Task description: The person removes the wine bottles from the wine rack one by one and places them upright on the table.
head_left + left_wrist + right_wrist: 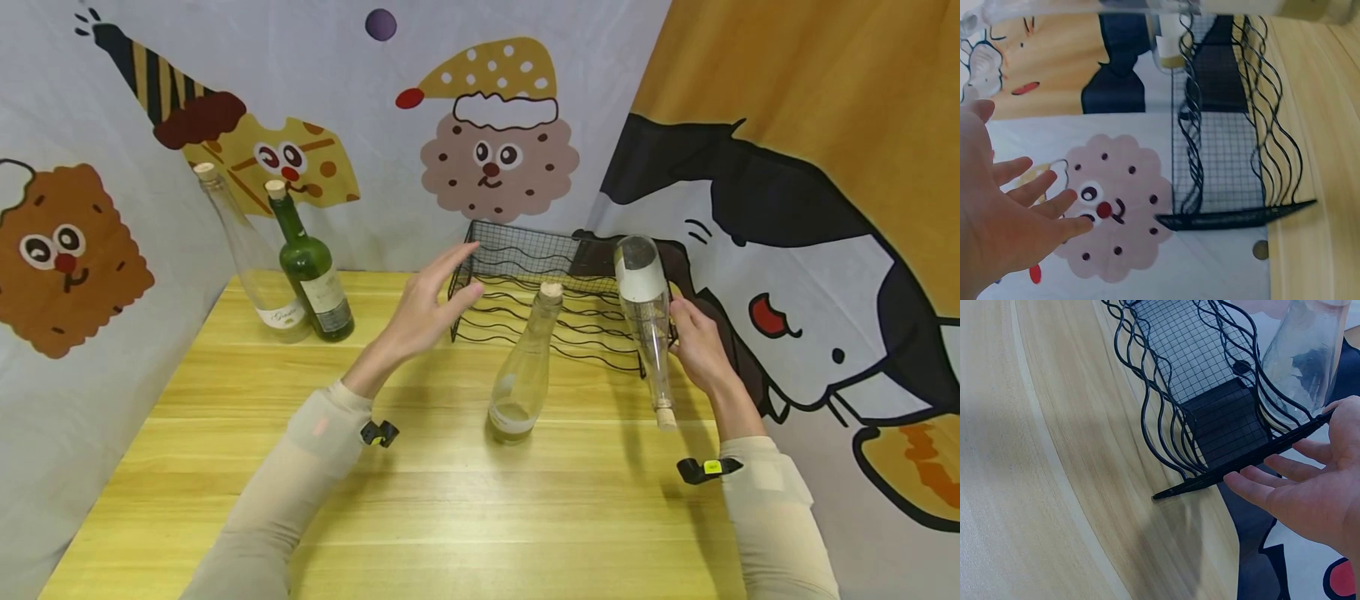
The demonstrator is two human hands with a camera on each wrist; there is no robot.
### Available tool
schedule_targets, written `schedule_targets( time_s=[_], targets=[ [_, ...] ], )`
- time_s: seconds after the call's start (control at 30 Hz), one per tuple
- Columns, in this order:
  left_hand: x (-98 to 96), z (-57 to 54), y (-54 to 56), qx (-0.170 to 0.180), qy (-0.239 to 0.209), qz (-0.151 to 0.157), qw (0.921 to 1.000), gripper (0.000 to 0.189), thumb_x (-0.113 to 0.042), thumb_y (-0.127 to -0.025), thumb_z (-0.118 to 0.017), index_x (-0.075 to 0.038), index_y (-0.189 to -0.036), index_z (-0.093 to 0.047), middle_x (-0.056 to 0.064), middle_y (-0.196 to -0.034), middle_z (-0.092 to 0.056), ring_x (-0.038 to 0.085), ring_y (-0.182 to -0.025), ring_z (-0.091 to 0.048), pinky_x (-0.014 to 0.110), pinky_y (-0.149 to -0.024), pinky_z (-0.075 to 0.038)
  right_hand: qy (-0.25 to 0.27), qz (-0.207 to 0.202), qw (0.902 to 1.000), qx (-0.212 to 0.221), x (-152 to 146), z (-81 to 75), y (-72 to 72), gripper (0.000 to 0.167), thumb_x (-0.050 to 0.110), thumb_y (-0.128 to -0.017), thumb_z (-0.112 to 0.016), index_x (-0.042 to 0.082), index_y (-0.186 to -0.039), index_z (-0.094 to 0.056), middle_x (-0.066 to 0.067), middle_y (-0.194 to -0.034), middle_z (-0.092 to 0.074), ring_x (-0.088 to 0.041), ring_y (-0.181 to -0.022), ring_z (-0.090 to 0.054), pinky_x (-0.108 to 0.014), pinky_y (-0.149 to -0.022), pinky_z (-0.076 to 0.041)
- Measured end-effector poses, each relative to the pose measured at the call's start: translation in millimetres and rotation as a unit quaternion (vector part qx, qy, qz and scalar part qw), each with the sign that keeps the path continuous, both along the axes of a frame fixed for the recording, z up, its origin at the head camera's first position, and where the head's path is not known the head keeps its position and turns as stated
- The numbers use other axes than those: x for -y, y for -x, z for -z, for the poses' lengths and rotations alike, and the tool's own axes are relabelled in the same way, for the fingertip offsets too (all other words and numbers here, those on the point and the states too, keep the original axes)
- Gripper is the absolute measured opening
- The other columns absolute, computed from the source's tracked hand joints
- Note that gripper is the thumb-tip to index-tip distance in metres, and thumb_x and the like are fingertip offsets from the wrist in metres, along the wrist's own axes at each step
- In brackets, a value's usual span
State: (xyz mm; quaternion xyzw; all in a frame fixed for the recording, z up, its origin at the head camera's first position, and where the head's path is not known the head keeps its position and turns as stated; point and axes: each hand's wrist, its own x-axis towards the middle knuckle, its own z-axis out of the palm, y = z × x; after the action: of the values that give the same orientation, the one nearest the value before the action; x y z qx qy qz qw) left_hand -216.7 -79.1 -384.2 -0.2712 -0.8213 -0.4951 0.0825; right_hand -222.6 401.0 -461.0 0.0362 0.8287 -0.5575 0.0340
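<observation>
A black wire wine rack [555, 333] with wavy rails stands toward the back of the table. On its right end lies a clear glass bottle [643, 304], its corked neck pointing toward me. My right hand [699, 342] is at the rack's right side; in the right wrist view its fingers [1260, 481] touch the side frame, fairly straight. Beyond the rack's left end, my left hand [431, 304] is held up with fingers spread, holding nothing; the left wrist view shows it apart from the rack. A corked clear bottle [521, 383] stands upright before the rack.
At the table's back left stand a green wine bottle [307, 267] and another corked clear bottle [258, 267], side by side. A cloth with cartoon figures [315, 50] hangs behind the wooden table [450, 517].
</observation>
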Motion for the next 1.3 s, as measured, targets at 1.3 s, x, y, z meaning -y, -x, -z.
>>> schedule_targets(
  time_s=[1.3],
  targets=[
    [-50.5,-23.5,-54.0,0.046,-0.053,0.175,0.982,0.071,-0.028,-0.112,-0.064,-0.003,-0.174,-0.041,0.023,-0.165,-0.061,0.04,-0.145,-0.069,0.041,-0.122,-0.06,0.001,-0.004,1.0,-0.002,-1.4,-0.4,-0.6,0.082,0.06,-0.121,-0.028,0.013,-0.183,-0.004,-0.016,-0.192,0.004,-0.044,-0.178,0.0,-0.085,-0.134,-0.02]
  ],
)
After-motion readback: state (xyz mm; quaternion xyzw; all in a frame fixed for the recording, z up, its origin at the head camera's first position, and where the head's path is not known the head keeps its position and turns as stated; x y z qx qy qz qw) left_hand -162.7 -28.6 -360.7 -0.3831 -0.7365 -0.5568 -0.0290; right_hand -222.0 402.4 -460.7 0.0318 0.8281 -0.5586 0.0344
